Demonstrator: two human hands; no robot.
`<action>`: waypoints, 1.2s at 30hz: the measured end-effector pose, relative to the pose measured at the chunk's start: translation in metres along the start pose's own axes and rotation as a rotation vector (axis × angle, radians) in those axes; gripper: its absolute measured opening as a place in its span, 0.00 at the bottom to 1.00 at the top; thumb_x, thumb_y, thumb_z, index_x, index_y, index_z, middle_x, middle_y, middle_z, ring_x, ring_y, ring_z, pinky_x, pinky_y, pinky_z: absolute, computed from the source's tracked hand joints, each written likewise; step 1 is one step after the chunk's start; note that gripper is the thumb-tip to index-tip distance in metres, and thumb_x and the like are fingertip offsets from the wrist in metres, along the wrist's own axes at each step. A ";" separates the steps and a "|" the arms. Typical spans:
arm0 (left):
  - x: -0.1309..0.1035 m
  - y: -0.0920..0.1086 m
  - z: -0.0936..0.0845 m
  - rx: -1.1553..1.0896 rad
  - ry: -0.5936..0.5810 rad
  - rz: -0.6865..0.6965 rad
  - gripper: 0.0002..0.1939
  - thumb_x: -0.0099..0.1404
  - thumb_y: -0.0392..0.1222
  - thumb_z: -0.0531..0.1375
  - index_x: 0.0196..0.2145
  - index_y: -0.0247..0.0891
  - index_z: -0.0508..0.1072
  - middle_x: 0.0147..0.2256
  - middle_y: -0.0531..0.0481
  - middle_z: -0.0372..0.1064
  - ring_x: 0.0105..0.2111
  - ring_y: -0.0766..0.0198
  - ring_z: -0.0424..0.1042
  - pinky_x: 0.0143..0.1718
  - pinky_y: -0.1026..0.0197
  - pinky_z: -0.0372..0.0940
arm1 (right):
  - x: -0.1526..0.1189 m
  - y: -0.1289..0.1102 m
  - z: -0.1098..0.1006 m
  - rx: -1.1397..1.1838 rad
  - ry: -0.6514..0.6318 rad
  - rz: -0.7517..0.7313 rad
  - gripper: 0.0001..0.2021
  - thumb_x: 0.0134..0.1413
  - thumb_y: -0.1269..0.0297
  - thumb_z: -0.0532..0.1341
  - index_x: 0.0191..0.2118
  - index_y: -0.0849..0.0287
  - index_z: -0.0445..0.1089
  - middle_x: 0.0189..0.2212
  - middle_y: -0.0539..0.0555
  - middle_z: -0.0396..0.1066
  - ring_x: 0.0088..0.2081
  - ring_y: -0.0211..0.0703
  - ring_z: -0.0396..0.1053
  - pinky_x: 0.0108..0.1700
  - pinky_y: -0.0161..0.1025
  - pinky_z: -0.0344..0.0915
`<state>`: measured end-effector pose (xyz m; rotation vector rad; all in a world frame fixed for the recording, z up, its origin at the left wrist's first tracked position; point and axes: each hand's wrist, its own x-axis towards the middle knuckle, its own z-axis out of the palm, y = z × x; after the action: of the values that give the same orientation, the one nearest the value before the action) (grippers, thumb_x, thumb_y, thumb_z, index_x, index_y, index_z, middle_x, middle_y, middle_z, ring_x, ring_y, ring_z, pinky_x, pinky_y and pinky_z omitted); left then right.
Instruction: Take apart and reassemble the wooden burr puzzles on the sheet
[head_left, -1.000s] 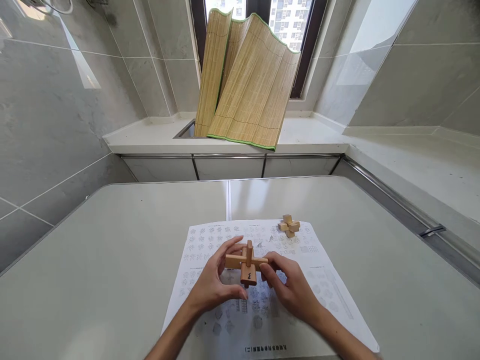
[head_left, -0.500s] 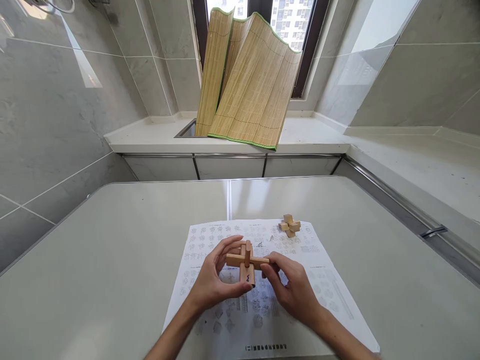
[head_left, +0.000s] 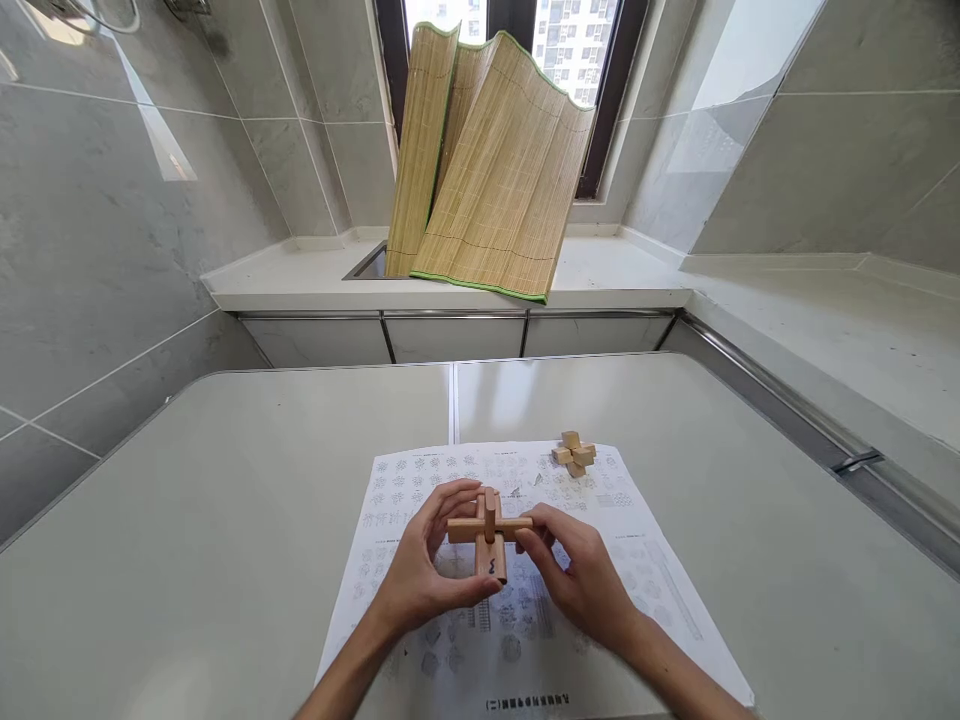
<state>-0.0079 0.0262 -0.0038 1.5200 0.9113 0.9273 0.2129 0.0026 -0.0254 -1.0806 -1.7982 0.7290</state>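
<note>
in the head view, the left hand (head_left: 433, 555) curves around a wooden puzzle (head_left: 489, 530), gripping it between thumb and fingers over a printed sheet (head_left: 536, 620). the right hand (head_left: 574, 560) pinches the end of its crossbar, though the fingertips are partly hidden. a smaller block puzzle (head_left: 574, 455) sits on the sheet's far part.

The left hand (head_left: 433, 560) holds a wooden puzzle (head_left: 490, 532) made of crossed sticks, with the thumb at its near end. The right hand (head_left: 574, 565) pinches the end of the stick that points right. Both hands are over a big white paper (head_left: 645, 600) with lots of little pictures. A smaller wooden puzzle (head_left: 574, 455) sits on the paper's far right part. The paper lies on a shiny table (head_left: 187, 540).
</note>
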 end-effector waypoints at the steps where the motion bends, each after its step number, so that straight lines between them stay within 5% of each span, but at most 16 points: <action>1: 0.000 0.000 -0.001 0.000 -0.002 0.006 0.45 0.50 0.49 0.78 0.62 0.45 0.65 0.59 0.41 0.70 0.59 0.44 0.71 0.63 0.46 0.64 | 0.000 0.000 0.000 0.019 -0.008 0.005 0.11 0.74 0.61 0.54 0.40 0.56 0.70 0.31 0.53 0.74 0.31 0.43 0.71 0.32 0.37 0.65; 24: -0.001 0.000 -0.001 0.095 -0.004 0.071 0.41 0.53 0.44 0.76 0.61 0.47 0.66 0.60 0.43 0.71 0.61 0.45 0.70 0.63 0.47 0.66 | 0.000 0.005 -0.002 0.124 -0.129 0.110 0.14 0.75 0.56 0.51 0.39 0.55 0.69 0.28 0.50 0.68 0.28 0.41 0.64 0.31 0.36 0.62; 29: -0.003 0.003 0.001 0.125 -0.003 0.070 0.43 0.52 0.44 0.77 0.62 0.49 0.65 0.60 0.44 0.69 0.60 0.48 0.70 0.64 0.47 0.64 | -0.003 0.001 0.001 0.133 -0.081 0.114 0.09 0.73 0.57 0.55 0.49 0.54 0.68 0.28 0.50 0.71 0.25 0.40 0.66 0.29 0.36 0.63; 36: -0.002 0.001 0.009 0.131 0.026 0.120 0.39 0.51 0.45 0.78 0.58 0.47 0.68 0.57 0.45 0.71 0.58 0.47 0.72 0.60 0.50 0.67 | -0.003 0.001 -0.001 0.045 0.002 0.104 0.07 0.72 0.60 0.56 0.48 0.55 0.69 0.30 0.51 0.76 0.27 0.42 0.71 0.30 0.36 0.63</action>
<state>-0.0008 0.0208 -0.0039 1.6927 0.9223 0.9918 0.2147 0.0004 -0.0275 -1.1509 -1.7260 0.8268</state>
